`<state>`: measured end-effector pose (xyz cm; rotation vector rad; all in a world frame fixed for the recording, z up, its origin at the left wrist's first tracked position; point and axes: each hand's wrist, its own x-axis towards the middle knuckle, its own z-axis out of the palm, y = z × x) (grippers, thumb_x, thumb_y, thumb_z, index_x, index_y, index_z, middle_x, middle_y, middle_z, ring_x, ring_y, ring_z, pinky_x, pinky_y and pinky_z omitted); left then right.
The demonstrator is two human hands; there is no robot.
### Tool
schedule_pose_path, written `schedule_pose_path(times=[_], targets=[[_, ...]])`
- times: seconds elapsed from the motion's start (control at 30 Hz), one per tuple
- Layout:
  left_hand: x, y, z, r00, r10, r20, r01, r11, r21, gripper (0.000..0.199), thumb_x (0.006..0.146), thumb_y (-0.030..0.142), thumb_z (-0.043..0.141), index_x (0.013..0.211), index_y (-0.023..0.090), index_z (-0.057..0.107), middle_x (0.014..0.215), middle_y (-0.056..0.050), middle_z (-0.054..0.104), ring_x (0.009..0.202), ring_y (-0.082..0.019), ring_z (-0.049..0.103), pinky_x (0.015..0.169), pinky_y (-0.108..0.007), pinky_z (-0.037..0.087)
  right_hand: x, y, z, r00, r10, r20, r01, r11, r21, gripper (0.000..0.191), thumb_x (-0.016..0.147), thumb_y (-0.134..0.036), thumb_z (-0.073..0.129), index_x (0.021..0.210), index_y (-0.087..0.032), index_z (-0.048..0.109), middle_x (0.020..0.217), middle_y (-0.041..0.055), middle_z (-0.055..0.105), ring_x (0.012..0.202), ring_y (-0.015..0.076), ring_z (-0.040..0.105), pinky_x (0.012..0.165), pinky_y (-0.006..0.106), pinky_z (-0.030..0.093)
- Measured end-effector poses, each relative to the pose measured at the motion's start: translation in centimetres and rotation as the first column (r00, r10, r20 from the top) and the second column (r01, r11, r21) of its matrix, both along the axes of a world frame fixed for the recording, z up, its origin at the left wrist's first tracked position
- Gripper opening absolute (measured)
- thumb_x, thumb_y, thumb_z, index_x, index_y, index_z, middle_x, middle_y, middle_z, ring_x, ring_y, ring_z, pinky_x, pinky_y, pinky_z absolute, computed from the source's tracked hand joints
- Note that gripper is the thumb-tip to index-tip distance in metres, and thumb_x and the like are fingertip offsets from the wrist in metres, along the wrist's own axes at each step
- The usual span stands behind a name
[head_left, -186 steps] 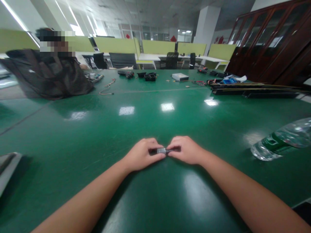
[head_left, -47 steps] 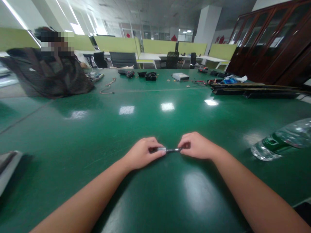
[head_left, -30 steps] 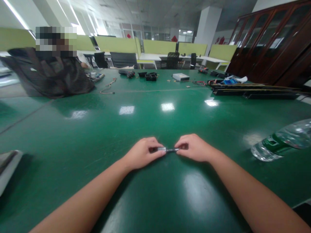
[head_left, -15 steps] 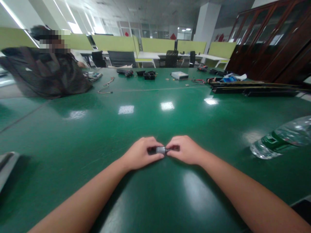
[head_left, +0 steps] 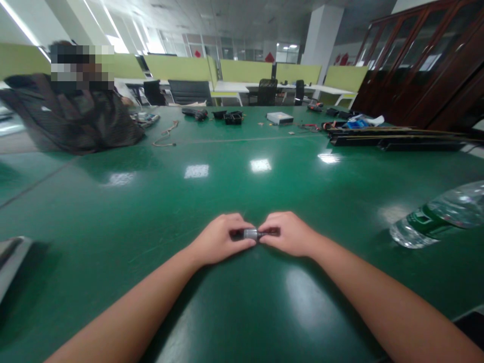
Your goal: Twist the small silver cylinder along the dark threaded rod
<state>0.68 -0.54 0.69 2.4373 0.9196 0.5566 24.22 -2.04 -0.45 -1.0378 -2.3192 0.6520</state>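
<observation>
A small grey cylindrical piece (head_left: 250,234) lies between my two hands, low over the green table (head_left: 227,196). My left hand (head_left: 221,239) pinches it from the left with thumb and fingers; a dark part of it shows inside the grip. From the right, my right hand (head_left: 289,233) pinches the thin dark end next to the grey part. The fingertips of both hands nearly meet. What exactly the piece is cannot be made out.
A clear water bottle (head_left: 438,217) lies at the right. A dark bag (head_left: 86,121) stands at the back left, a person behind it. Cables, black parts, a silver box (head_left: 280,118) and long dark strips (head_left: 401,137) lie along the far side. A pale-edged object (head_left: 15,257) is at the left edge.
Both hands and the grey piece stay in place. The person behind the bag has shifted slightly to the right.
</observation>
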Motion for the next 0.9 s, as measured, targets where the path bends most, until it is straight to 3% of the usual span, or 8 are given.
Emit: schedule_pose_path(times=[0.9], targets=[[-0.14,0.09,-0.3,0.999,0.014,-0.037,-0.014,1.0,0.003,0.028,0.089,0.042,0.068,0.11,0.026,0.076,0.09,-0.002,0.069,0.083,-0.017,0.064,0.078,-0.027,0.045,0.69,0.24,0.17,1.0,-0.001,0.025,0.001,1.0,-0.001,0.014,0.081,-0.02,0.071,0.093,-0.019,0.078,0.086,0.0033,0.073,0.077,0.0139,0.064,0.071,0.024,0.046]])
